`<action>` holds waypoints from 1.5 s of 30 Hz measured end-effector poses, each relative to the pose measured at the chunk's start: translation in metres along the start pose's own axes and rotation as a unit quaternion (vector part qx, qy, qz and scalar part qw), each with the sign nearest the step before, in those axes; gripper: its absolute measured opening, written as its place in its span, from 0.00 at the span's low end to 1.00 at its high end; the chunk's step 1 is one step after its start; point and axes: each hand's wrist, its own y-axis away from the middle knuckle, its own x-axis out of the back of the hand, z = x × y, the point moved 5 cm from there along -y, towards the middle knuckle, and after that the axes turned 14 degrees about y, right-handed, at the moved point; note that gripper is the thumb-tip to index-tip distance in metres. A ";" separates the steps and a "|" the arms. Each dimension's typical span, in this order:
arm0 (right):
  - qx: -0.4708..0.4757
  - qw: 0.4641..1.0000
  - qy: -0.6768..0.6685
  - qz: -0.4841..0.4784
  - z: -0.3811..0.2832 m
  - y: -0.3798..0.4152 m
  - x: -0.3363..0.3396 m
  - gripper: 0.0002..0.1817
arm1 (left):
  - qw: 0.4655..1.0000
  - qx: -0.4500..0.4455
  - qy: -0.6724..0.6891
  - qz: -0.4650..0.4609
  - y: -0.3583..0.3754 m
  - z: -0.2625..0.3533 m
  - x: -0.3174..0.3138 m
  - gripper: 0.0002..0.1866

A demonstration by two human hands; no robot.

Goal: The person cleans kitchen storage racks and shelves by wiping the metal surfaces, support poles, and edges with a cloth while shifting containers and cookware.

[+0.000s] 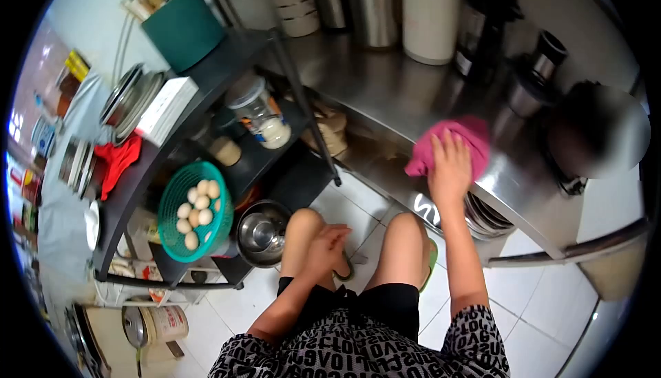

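Note:
A pink cloth [475,135] lies bunched on the front edge of a stainless steel counter [385,82]. My right hand [451,168] presses on it from above, fingers spread over the fabric. My left hand [330,244] rests by my left knee, its fingers loosely extended and nothing visible in it. To the left of that knee, metal bowls [260,233] sit on the low shelf of a black rack [258,47]. Beside them a green basket [169,206] holds several eggs [201,202].
Along the counter's back stand a white container [430,20], steel canisters [372,6] and a dark appliance [482,27]. A round lid-like object [599,133] is at the right. Stacked plates [485,219] sit under the counter. A jar [265,116] stands on the rack.

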 end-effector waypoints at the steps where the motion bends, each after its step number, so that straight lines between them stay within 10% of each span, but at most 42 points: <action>1: 0.021 1.000 -0.017 0.010 -0.029 -0.018 -0.018 0.28 | 1.000 0.004 -0.002 0.017 0.007 -0.005 0.021 0.11; 7: 0.094 0.994 -0.059 0.012 -0.141 -0.080 -0.055 0.28 | 0.821 0.117 0.373 0.416 0.082 -0.016 0.132 0.37; 8: 0.093 0.992 -0.083 0.002 -0.140 -0.078 -0.055 0.39 | 0.795 0.098 0.392 0.452 0.098 -0.013 0.150 0.41; 13: 0.097 0.988 -0.111 0.055 -0.102 -0.026 -0.015 0.28 | 0.716 0.032 0.445 0.537 0.152 -0.002 0.222 0.56; 21: -0.210 0.884 -0.417 -0.033 0.009 0.146 -0.027 0.19 | 0.727 0.109 0.526 0.428 0.129 -0.002 0.271 0.62; 25: -0.272 0.795 -0.538 -0.065 0.011 0.197 0.000 0.16 | 0.706 0.109 0.557 0.423 0.123 -0.025 0.280 0.42; 32: -0.246 0.738 -0.615 -0.131 -0.026 0.184 0.039 0.15 | 0.672 0.071 0.564 0.474 0.130 0.008 0.266 0.33; 45: -0.080 0.578 -0.756 -0.297 -0.158 0.153 0.050 0.29 | 0.771 0.155 0.540 0.299 0.132 0.045 0.177 0.38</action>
